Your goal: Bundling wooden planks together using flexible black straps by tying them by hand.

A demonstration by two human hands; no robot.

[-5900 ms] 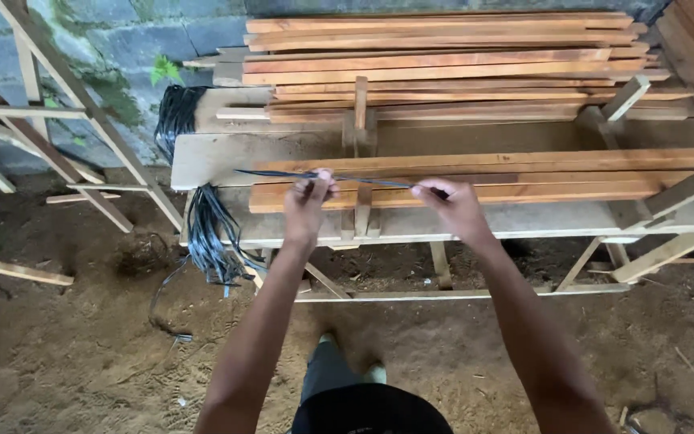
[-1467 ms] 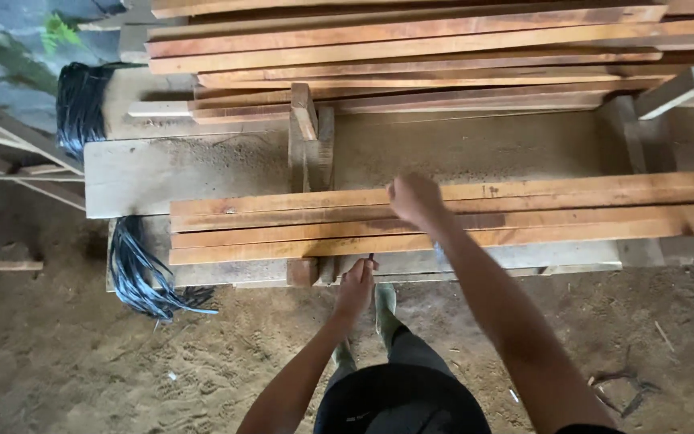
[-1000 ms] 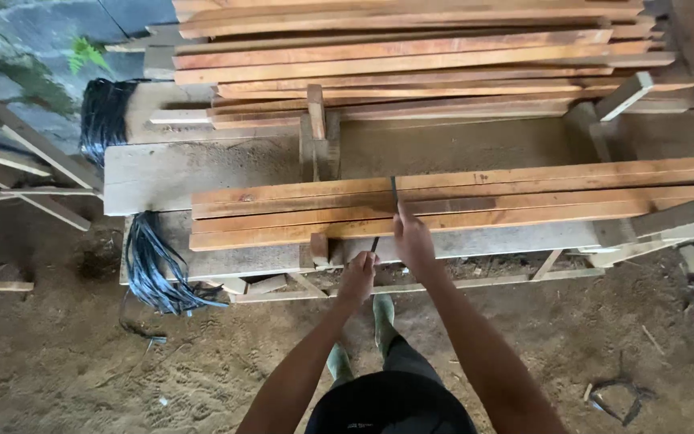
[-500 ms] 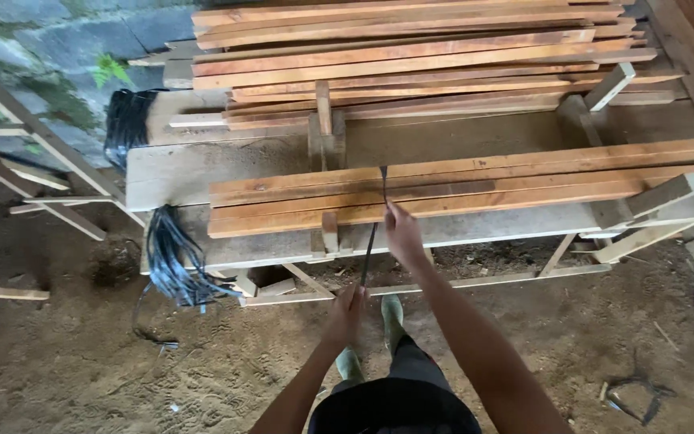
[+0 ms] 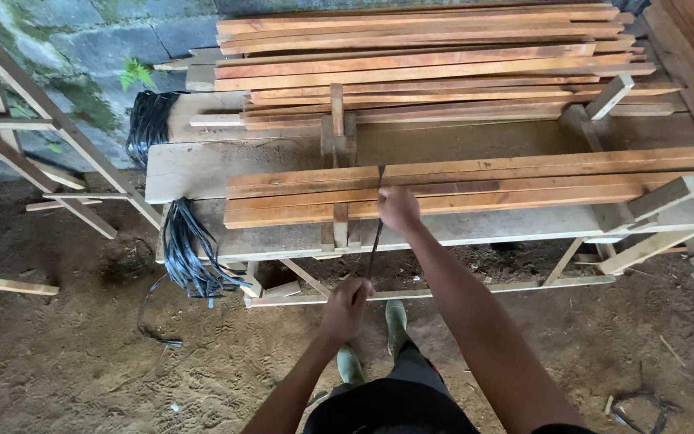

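Both hands clamp the black strap [image 5: 374, 241]: right hand [image 5: 398, 209] atop the slat bundle [image 5: 475, 186], left hand [image 5: 345, 305] below, probably pulling. Keep tension straight and even.

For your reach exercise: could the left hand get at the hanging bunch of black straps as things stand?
Probably not freely: the left hand is shut on the strap pulled over the slats. The bunch hangs to its left, nothing between.

No packages, labels, signs or screens visible anywhere in view.
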